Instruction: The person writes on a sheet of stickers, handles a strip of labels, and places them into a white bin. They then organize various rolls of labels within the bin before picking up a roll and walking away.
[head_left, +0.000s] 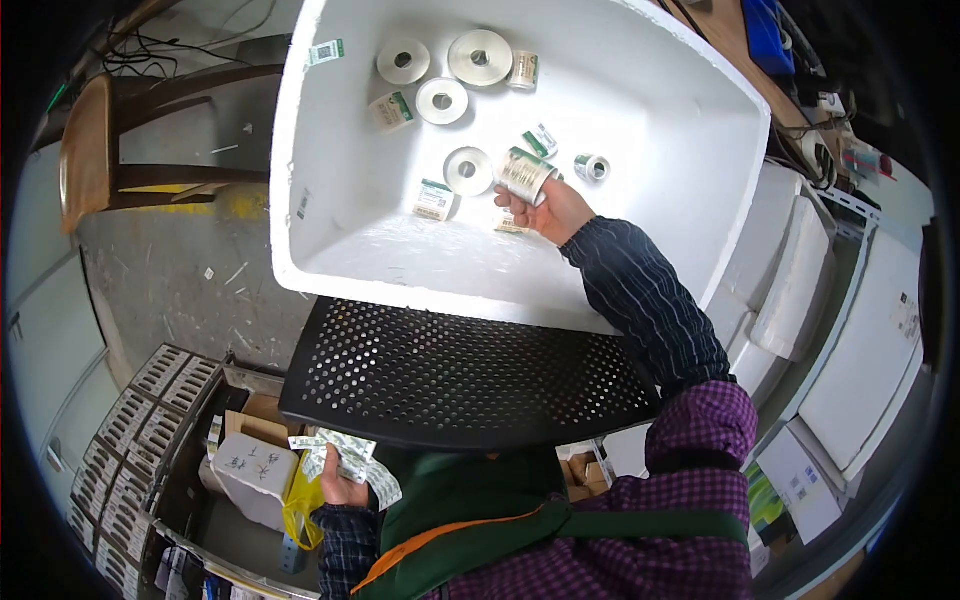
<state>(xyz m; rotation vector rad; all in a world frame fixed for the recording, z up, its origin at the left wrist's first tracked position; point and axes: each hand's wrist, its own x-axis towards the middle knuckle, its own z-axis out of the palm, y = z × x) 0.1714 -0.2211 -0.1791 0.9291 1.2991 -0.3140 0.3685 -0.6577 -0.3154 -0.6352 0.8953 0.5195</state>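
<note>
Inside a large white foam box, my right hand is closed round a label roll with green and white print. Around it lie several other rolls: a flat one just left, a small one to the right, and a large one further back. A roll standing on its side is at the box's near left. My left hand, low at the left outside the box, grips a bunch of green and white label strips.
A black perforated chair seat lies between the box and my body. At the left are a wooden chair and stacked patterned cartons. A yellow bag hangs beside a white foam block. White boxes stand at the right.
</note>
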